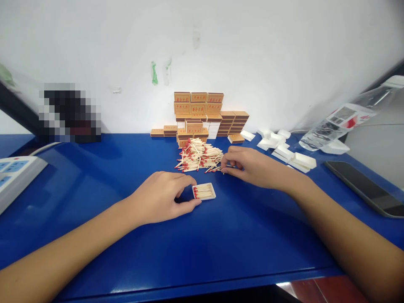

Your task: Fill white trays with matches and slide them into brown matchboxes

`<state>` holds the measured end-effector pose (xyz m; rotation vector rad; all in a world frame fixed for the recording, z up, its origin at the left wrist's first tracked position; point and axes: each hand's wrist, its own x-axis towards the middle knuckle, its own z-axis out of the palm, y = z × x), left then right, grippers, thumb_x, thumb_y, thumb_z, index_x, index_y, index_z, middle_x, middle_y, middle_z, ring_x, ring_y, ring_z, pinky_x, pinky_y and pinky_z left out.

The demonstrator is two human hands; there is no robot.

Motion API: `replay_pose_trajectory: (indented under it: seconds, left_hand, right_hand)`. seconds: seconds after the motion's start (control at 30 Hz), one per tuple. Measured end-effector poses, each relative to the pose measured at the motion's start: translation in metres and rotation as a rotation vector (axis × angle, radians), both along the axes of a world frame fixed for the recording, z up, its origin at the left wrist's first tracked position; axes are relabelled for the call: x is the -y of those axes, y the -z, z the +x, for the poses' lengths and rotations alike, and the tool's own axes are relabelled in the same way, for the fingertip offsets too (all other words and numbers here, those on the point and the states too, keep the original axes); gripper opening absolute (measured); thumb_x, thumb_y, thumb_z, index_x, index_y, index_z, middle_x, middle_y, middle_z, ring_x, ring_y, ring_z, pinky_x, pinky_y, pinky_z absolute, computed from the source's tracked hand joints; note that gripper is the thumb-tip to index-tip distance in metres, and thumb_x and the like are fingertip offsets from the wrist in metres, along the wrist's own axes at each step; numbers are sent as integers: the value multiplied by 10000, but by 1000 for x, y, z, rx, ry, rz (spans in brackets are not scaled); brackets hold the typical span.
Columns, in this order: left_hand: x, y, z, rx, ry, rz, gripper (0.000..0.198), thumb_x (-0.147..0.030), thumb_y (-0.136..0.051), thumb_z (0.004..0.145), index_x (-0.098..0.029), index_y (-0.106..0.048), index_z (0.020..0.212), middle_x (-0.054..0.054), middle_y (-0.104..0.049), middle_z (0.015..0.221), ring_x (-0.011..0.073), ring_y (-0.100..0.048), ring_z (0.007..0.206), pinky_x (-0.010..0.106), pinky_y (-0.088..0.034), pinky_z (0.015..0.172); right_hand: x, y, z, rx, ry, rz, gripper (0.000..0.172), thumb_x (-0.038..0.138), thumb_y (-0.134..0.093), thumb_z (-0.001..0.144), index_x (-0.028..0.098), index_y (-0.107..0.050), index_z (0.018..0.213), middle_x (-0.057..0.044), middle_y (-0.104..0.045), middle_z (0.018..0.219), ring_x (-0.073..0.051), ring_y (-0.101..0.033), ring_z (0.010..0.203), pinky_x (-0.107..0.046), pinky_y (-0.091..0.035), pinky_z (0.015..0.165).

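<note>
My left hand (168,195) grips the left end of a small white matchbox tray (213,194) between thumb and fingers. Matches (204,191) lie side by side inside it, red heads toward my left hand. Beyond the tray is a loose heap of red-headed matches (200,155). At the heap's right edge, my right hand (241,164) pinches a match between thumb and fingertips; the fingers partly cover it, so I cannot tell whether there is more than one.
Stacked orange-brown matchboxes (198,108) stand against the wall. White empty trays (282,151) lie scattered at the right, near a tilted water bottle (337,120) and a dark phone (366,187). A white device with blue buttons (19,176) sits at the left edge of the blue table (195,248).
</note>
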<state>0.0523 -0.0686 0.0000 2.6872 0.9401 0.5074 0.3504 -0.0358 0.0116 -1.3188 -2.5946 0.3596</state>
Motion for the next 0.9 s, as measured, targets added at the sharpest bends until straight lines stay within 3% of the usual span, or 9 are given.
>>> replay_pose_trajectory:
  seconds: [0.17,0.27,0.43,0.67,0.9]
  left_hand:
    - [-1,-3,0,-30,13,82,272,-388,-677,958,-179,-738,1122,-22,-657,734,132,-607,619,265,-423,597]
    - [-2,-2,-1,-58,32,91,268,-377,-676,959,-175,-738,1123,-15,-676,756,138,-621,631,271,-432,602]
    - [-3,-1,-1,-71,16,100,267,-383,-676,959,-180,-741,1119,-12,-693,771,141,-634,642,272,-435,607]
    - [-2,-2,-1,-99,27,101,280,-400,-673,965,-176,-740,1119,-7,-697,778,146,-639,643,277,-434,610]
    - [-2,-2,-1,-101,10,112,260,-402,-668,964,-184,-739,1085,-5,-700,771,145,-642,646,273,-436,619]
  right_hand:
    - [0,1,6,-1,-33,13,147,225,-562,977,219,-679,1065,-53,-598,956,-175,-563,768,-313,-413,700]
    - [1,0,5,-5,-44,20,254,175,-593,921,221,-659,1162,-55,-596,964,-184,-559,774,-317,-422,707]
    - [0,0,2,-23,-49,-47,122,281,-584,987,217,-683,1019,-56,-587,949,-181,-547,781,-316,-424,703]
    - [3,0,-4,-89,-76,-126,205,407,-608,1013,215,-672,982,-36,-619,887,-184,-545,786,-315,-417,692]
    - [5,2,-8,-96,-73,-183,210,395,-572,1036,209,-644,970,-42,-652,872,-193,-564,790,-323,-424,693]
